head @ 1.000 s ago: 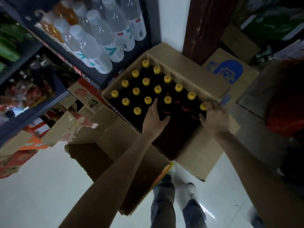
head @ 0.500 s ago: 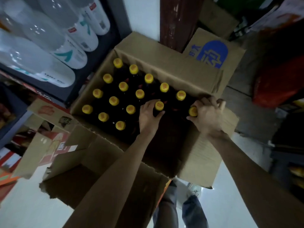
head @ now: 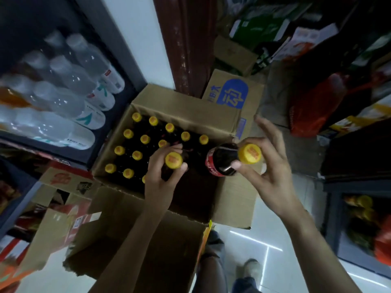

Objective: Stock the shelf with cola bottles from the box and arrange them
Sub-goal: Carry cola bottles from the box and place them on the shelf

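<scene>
Since half a second ago, two cola bottles have been raised out of the cardboard box [head: 190, 115], where earlier both hands were only resting on caps down among the rows. The right-hand cola bottle [head: 224, 160] is now lifted clear of the others, tilted, with its red label and dark body in view above the box's right side. It is pinched at the neck, just below its yellow cap [head: 249, 154], by the thumb and forefinger of the right hand [head: 268, 166], while the remaining fingers [head: 265, 129] are spread outward. The left-hand cola bottle [head: 169, 172] is gripped around its neck by the curled fingers of the left hand [head: 163, 176], its yellow cap shown between fingertips and thumb; its body is largely hidden by the hand. The remaining cola bottles [head: 146, 139] are left standing upright in rows in the left part of the box. A shelf [head: 118, 60] of clear water bottles [head: 69, 98] is seen just left of the box.
</scene>
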A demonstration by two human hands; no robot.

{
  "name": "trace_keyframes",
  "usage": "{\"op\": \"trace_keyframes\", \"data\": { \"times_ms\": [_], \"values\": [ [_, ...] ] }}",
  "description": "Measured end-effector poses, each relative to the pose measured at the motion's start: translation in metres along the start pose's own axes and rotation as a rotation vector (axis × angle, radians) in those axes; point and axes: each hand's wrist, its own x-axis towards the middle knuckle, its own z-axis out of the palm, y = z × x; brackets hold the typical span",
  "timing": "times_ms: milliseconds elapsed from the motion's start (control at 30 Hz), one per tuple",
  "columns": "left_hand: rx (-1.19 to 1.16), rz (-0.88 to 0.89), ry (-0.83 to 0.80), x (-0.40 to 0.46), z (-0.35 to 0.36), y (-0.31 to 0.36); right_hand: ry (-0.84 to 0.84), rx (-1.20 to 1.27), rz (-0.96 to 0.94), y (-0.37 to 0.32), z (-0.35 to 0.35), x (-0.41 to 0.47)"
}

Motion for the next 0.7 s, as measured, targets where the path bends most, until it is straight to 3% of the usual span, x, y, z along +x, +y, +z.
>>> {"op": "trace_keyframes", "data": {
  "times_ms": [67,133,433,700],
  "values": [
    [-0.077,0.130,-0.102,-0.004,-0.005,0.041,0.059,0.306,0.084,-0.022,-0.014,-0.007],
    [-0.108,0.215,-0.196,-0.006,-0.003,0.074,0.155,0.426,0.133,-0.035,-0.029,-0.017],
    [-0.253,0.269,-0.365,-0.039,0.071,0.170,0.382,0.202,0.130,-0.056,-0.123,-0.119],
    [-0.217,0.393,-0.497,-0.165,0.200,0.236,0.668,0.049,0.178,-0.055,-0.243,-0.281]
  ]
}}
